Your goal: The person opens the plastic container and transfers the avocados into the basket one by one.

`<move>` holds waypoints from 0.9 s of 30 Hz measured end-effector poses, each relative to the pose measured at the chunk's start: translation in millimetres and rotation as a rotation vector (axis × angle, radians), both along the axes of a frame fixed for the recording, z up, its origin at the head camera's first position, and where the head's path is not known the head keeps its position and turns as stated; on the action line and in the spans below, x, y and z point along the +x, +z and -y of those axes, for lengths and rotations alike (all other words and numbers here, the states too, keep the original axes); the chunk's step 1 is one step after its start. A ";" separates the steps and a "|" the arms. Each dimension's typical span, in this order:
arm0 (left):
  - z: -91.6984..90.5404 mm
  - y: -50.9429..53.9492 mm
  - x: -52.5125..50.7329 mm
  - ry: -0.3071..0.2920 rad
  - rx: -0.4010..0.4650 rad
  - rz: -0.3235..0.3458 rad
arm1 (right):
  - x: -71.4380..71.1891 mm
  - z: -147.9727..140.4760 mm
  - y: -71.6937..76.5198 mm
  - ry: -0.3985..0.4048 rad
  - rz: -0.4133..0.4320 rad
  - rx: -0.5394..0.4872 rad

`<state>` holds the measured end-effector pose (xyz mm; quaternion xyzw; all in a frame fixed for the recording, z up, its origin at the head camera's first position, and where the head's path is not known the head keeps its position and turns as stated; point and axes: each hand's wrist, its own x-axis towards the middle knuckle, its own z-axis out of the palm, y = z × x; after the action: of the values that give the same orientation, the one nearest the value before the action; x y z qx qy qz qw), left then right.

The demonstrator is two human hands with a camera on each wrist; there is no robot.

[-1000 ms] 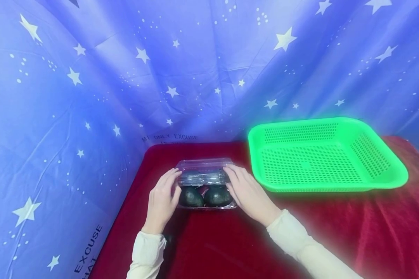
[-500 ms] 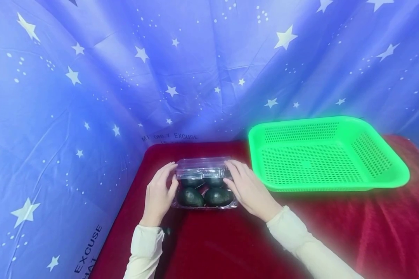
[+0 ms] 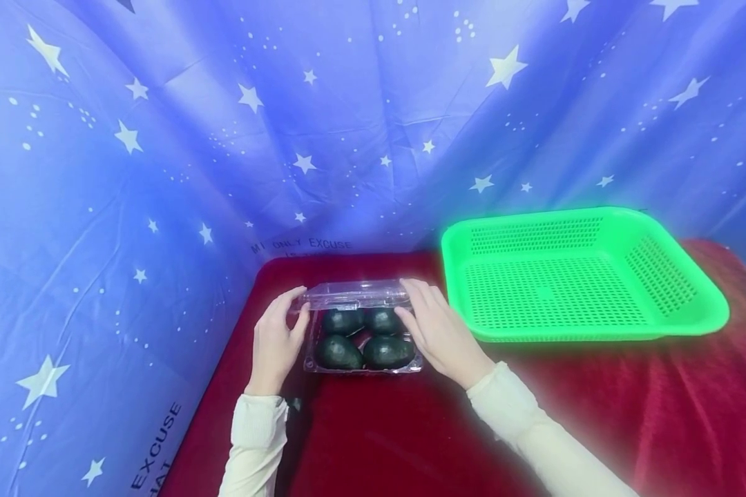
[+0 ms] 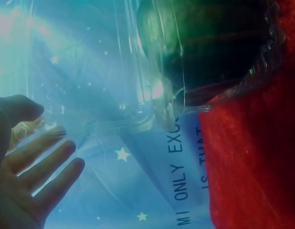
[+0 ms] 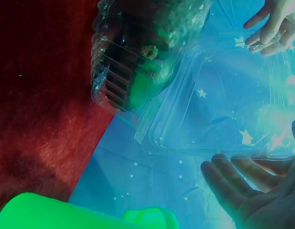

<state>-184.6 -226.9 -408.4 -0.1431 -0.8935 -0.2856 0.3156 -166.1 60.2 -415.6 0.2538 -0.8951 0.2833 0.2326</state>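
A clear plastic clamshell box (image 3: 365, 371) stands on the red cloth with several dark green, egg-shaped fruits (image 3: 389, 352) inside that look like avocados. Its hinged lid (image 3: 354, 295) is tilted up at the back, apart from the front rim. My left hand (image 3: 275, 343) pinches the lid's left corner between thumb and fingers; the left wrist view shows the other fingers (image 4: 57, 183) spread. At the right end of the lid, my right hand (image 3: 441, 335) holds the edge, thumb in front and fingers behind. One fruit (image 5: 147, 71) shows its stem end through the box wall in the right wrist view.
A bright green perforated basket (image 3: 463, 324) sits to the right of the box, near my right hand. Blue star-printed cloth (image 3: 373, 124) hangs behind and to the left of the red-covered table (image 3: 373, 442). A small dark object (image 3: 295, 407) is partly hidden by my left sleeve.
The lid has swung up and back, uncovering the rear fruits. Both hands have risen with it, the left shifting a little to the left. The basket has stayed put.
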 end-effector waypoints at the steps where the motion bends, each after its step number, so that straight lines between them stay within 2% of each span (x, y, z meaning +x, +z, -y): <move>1: 1.1 -1.1 -1.7 0.001 0.009 0.006 | -0.4 0.2 0.7 -0.001 0.007 -0.013; 9: 6.1 -2.3 -8.2 -0.013 0.091 0.050 | -3.9 1.7 7.9 -0.011 0.044 -0.099; 17: 9.3 -6.7 -12.0 -0.046 0.189 0.151 | -7.6 1.0 7.8 -0.010 0.081 -0.138; 27: 12.3 -12.5 -17.9 -0.072 0.205 0.231 | -13.5 0.4 10.3 -0.002 0.095 -0.150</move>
<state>-202.5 -239.2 -420.9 -0.1081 -0.8845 -0.4008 0.2131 -179.6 59.8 -405.3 0.2208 -0.8816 0.3611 0.2087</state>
